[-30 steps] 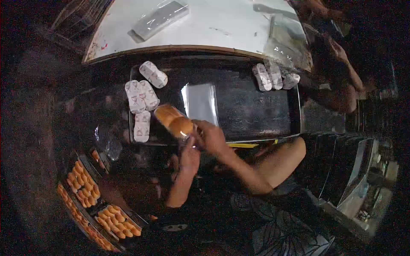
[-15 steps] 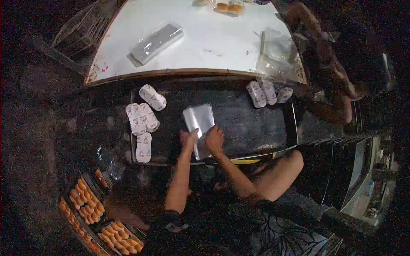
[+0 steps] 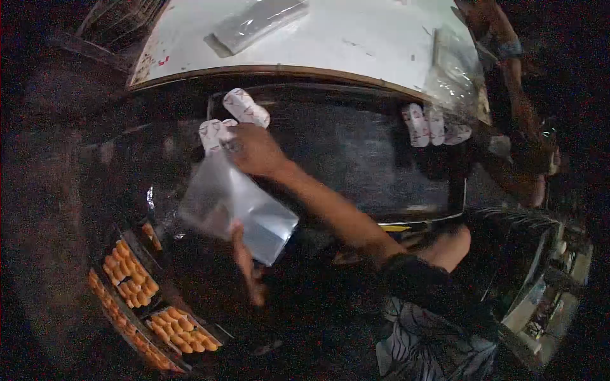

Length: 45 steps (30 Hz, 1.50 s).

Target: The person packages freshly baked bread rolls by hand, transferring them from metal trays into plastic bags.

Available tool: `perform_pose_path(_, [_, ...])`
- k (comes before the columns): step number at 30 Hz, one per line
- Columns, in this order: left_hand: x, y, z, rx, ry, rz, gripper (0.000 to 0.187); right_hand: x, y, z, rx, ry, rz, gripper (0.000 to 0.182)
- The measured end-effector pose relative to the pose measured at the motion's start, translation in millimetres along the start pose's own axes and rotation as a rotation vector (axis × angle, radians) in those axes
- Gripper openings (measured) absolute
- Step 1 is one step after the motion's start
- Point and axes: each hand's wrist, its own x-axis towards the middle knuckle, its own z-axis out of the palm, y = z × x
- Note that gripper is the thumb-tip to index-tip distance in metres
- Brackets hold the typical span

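1. Apparently my right hand (image 3: pixel 257 151) curls at the far end of the clear plastic film (image 3: pixel 264 222), though I can't tell whether its fingers pinch film or a wrapped pack.
2. My left hand (image 3: pixel 244 257) is blurred at the film's near side, thumb against it; I can't tell its grip either.
3. The film spreads across the left edge of the dark tray (image 3: pixel 356 140), toward the near corner. I judge it light, limp and slippery (bare skin should drag enough), best pinched by a corner, since mid-sheet it would crease.
4. White wrapped packs (image 3: pixel 251 109) sit by the tray's far left corner.
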Motion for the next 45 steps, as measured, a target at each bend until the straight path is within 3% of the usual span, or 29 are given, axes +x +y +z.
perform_pose_path(3, [3, -13, -44, -0.186, 0.077, -0.143, 0.038, 53, -16, 71, -0.114, -0.024, 0.018, 0.062])
perform_pose_path(5, [10, -23, -55, -0.242, 0.102, -0.206, 0.04, 63, -10, 93, -0.341, -0.045, 0.366, 0.068])
perform_pose_path(8, [21, -35, -58, -0.331, 0.094, -0.268, 0.042, 53, 9, 70, -0.173, -0.097, 0.587, 0.066])
perform_pose_path(10, [27, -42, -53, -0.345, 0.074, -0.304, 0.043, 18, 40, 46, -0.112, 0.004, 0.586, 0.06])
perform_pose_path(12, [25, -36, -45, -0.344, 0.049, -0.287, 0.045, -22, 50, -8, -0.178, 0.098, 0.701, 0.057])
perform_pose_path(14, [16, -20, -35, -0.359, 0.021, -0.196, 0.047, -49, 73, -38, -0.636, 0.151, 0.896, 0.044])
perform_pose_path(15, [12, -14, -32, -0.357, 0.023, -0.159, 0.049, -43, 66, -40, -0.642, 0.148, 0.897, 0.044])
perform_pose_path(17, [11, -9, -31, -0.345, 0.021, -0.126, 0.051, -20, 45, -39, -0.46, 0.248, 0.367, 0.049])
perform_pose_path(18, [12, -8, -33, -0.401, -0.013, -0.19, 0.052, 6, 19, -28, -0.441, 0.148, 0.358, 0.054])
perform_pose_path(19, [13, -6, -36, -0.459, -0.043, -0.249, 0.054, 24, 11, -3, -0.432, 0.19, 0.308, 0.058])
perform_pose_path(22, [34, -43, -60, -0.594, -0.153, -0.335, 0.058, 45, 40, 54, -0.763, 0.056, 0.395, 0.063])
perform_pose_path(24, [25, -28, -52, -0.578, -0.106, -0.314, 0.06, 15, 108, 68, -1.173, 0.148, 0.145, 0.062])
perform_pose_path(27, [18, -16, -46, -0.676, -0.138, -0.231, 0.055, -28, 88, 5, -0.597, -0.061, 0.554, 0.057])
perform_pose_path(28, [11, -5, -40, -0.682, -0.146, -0.239, 0.055, -52, 97, -13, -0.739, -0.067, 0.534, 0.053])
perform_pose_path(30, [4, 14, -28, -0.365, 0.115, -0.24, 0.046, -113, 125, -46, -0.981, 0.018, 0.528, 0.046])
perform_pose_path(32, [3, 7, -30, -0.463, 0.091, -0.199, 0.039, -135, 135, -62, -1.084, 0.113, 0.532, 0.042])
perform_pose_path(34, [-3, 7, -28, -0.397, 0.061, -0.218, 0.041, -141, 142, -70, -1.119, 0.103, 0.796, 0.04])
perform_pose_path(35, [-6, 7, -26, -0.434, 0.033, -0.205, 0.043, -114, 142, -67, -0.921, -0.05, 0.759, 0.04])
perform_pose_path(36, [-9, 8, -23, -0.422, 0.024, -0.197, 0.043, -90, 102, -56, -0.942, 0.13, 0.389, 0.042])
perform_pose_path(37, [-11, 10, -20, -0.442, 0.035, -0.271, 0.041, -49, 78, -43, -0.654, 0.046, 0.382, 0.046])
perform_pose_path(38, [-12, 13, -19, -0.46, 0.05, -0.34, 0.039, -17, 77, -15, -0.773, -0.042, 0.287, 0.045])
perform_pose_path(39, [-8, 1, -22, -0.46, -0.042, -0.311, 0.043, 13, 83, 13, -0.725, 0.241, 0.049, 0.042])
perform_pose_path(41, [4, -25, -28, -0.374, -0.094, -0.305, 0.053, 53, 86, 29, -0.719, 0.024, 0.253, 0.038])
perform_pose_path(43, [1, -20, -21, -0.324, -0.005, -0.368, 0.056, 50, 106, 27, -0.752, 0.092, 0.256, 0.037])
perform_pose_path(45, [1, -16, -17, -0.329, -0.071, -0.331, 0.055, 30, 123, 20, -0.888, 0.181, 0.223, 0.035])
